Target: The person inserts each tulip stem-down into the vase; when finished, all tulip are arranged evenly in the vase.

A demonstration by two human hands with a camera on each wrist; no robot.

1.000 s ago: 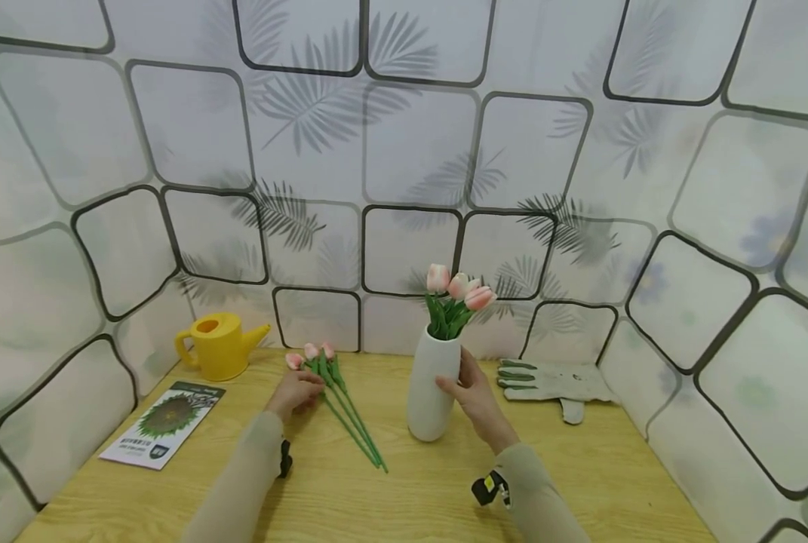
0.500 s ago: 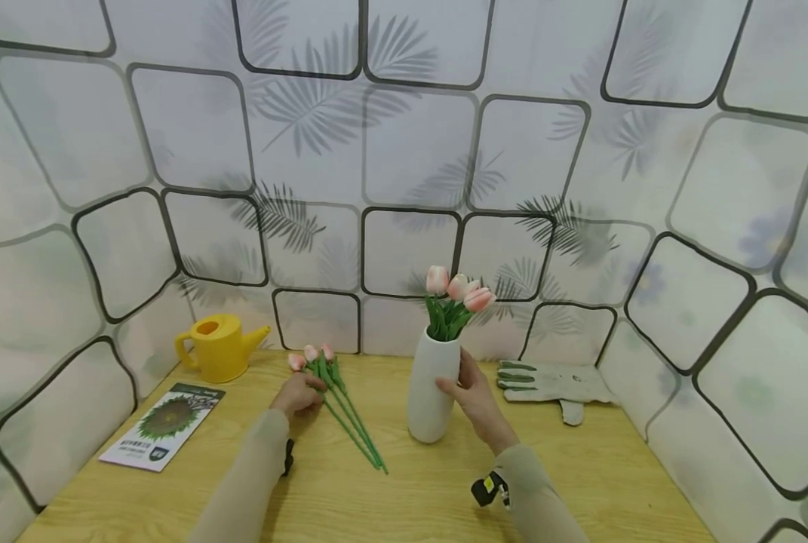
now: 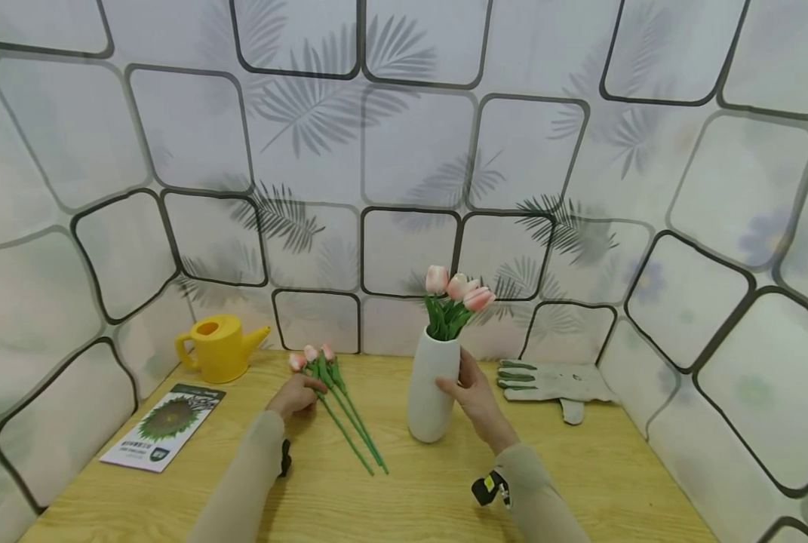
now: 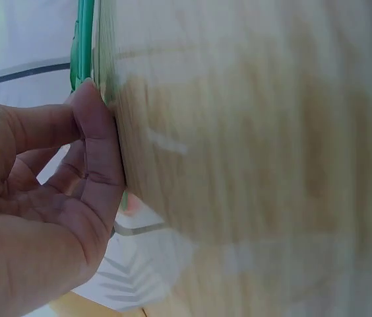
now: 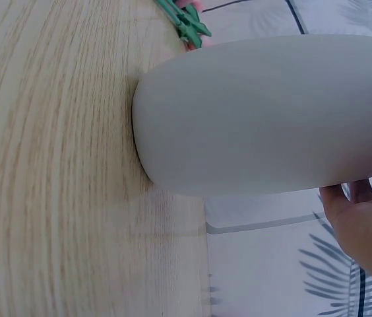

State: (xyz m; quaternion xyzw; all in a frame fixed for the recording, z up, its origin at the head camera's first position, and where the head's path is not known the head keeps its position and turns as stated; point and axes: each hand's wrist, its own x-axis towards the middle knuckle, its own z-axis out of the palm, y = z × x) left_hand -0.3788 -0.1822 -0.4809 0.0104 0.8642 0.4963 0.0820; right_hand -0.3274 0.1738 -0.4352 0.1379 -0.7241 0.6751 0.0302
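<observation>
Three pink tulips with green stems lie on the table, left of the middle. My left hand (image 3: 296,396) pinches the stem of the leftmost tulip (image 3: 297,362) just below its bloom; in the left wrist view thumb and index finger meet beside green stems (image 4: 86,39). A tall white vase (image 3: 432,388) stands upright with several pink tulips (image 3: 459,288) in its mouth. My right hand (image 3: 481,403) grips the vase's right side, thumb in front; its far fingers are partly hidden. The right wrist view shows the vase (image 5: 258,119) resting on the table.
A yellow watering can (image 3: 220,347) stands at the back left, with a sunflower seed packet (image 3: 166,426) lying in front of it. Pale work gloves (image 3: 556,381) lie at the back right. Patterned walls (image 3: 417,151) close in the table (image 3: 404,505) behind and at both sides.
The leftmost tulip's stem end has swung slightly left, away from the other loose stems. My left hand has shifted only a little. My right hand and the vase stay in place.
</observation>
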